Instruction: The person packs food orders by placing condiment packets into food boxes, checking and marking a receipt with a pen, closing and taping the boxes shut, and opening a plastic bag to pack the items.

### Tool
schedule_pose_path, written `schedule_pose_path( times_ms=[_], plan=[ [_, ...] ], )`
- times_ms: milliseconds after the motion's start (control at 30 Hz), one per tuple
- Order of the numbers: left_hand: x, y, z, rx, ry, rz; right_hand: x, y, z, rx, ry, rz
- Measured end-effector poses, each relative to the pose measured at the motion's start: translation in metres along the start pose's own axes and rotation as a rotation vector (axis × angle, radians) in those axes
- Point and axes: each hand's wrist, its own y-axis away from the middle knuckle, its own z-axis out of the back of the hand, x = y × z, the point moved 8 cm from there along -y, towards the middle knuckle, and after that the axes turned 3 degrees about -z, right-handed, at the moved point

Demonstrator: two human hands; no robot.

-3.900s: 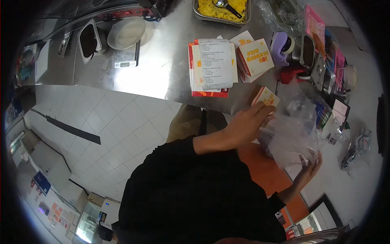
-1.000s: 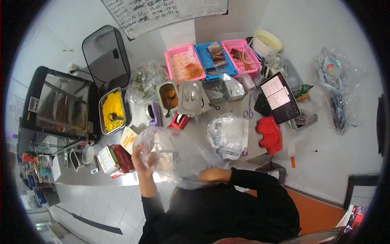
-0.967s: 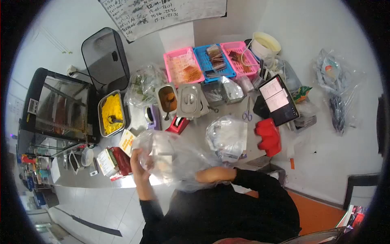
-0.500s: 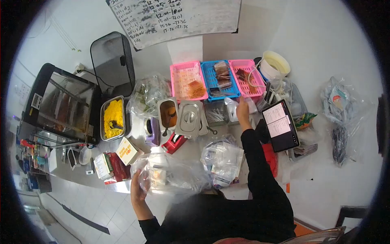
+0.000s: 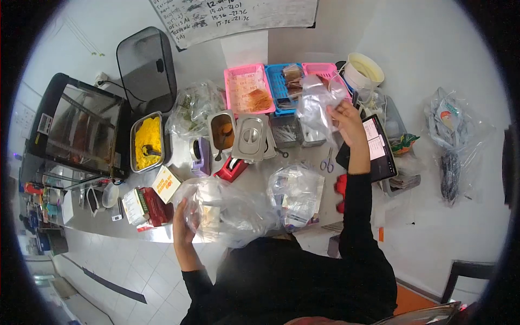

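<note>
My left hand [image 5: 184,225] is closed on the left side of a large clear plastic bag [image 5: 244,216], with a pale box showing dimly inside it. My right hand [image 5: 345,122] pinches a smaller clear plastic bag [image 5: 317,103] above the metal tray at the back of the counter. This smaller bag hangs in front of the right pink basket [image 5: 320,69] and partly hides it. A white and yellow box [image 5: 166,184] stands just left of the large bag. Another bundle of clear plastic [image 5: 295,195] lies to the right of it.
A tray of yellow food [image 5: 148,142], lidded metal containers [image 5: 252,136], a purple tape dispenser [image 5: 201,157] and a red one [image 5: 232,169] stand on the counter. Scissors [image 5: 327,161] lie near a tablet [image 5: 379,149]. A blue basket [image 5: 277,84] is at the back.
My right hand has left the large bag, reached to the back of the counter and lifted a small plastic bag. My left hand still holds the large bag.
</note>
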Motion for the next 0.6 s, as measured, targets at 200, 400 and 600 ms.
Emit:
schedule_pose_path(
  times_ms=[200,400,600],
  plan=[
    [0.009,0.004,-0.027,0.208,0.241,0.069,-0.077,0.159,-0.199,0.354,0.1,0.164],
    [0.002,0.014,-0.016,0.19,0.208,0.022,-0.213,0.23,-0.236,1.375,0.588,0.07],
    [0.015,0.03,-0.012,0.163,0.162,-0.037,-0.048,-0.019,-0.046,-0.085,0.715,0.193]
  ],
)
